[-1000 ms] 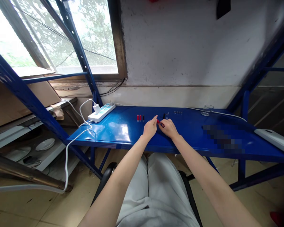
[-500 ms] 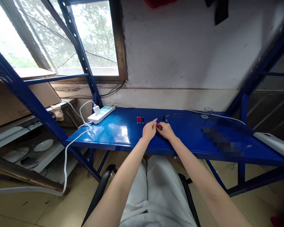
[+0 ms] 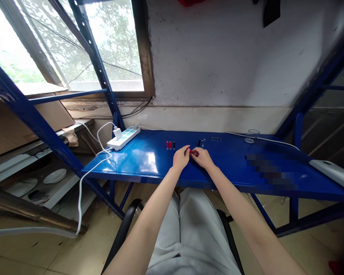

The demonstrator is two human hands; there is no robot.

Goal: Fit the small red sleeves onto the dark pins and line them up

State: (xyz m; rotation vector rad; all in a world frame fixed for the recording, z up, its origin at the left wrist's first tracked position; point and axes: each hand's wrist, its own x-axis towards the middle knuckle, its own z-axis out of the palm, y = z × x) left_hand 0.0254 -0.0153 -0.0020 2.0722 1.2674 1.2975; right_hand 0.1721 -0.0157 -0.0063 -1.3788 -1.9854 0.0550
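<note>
We pinch a small red piece [image 3: 190, 151] between the fingertips of our left hand [image 3: 181, 158] and right hand [image 3: 202, 157], a two-sided grip that seems meant for steadiness, over the worktop [image 3: 232, 162]. Just beyond the red piece we see a black part [image 3: 200, 143]. Left of the red piece, two red tubes [image 3: 169, 145] and a black tube [image 3: 174, 145] form a neat row, presumably for order; beyond it rightward, tiny bits [image 3: 216, 139] line up.

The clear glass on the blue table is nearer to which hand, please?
Right. The right hand is left of the glass; the left hand is farther left, beyond it.
</note>
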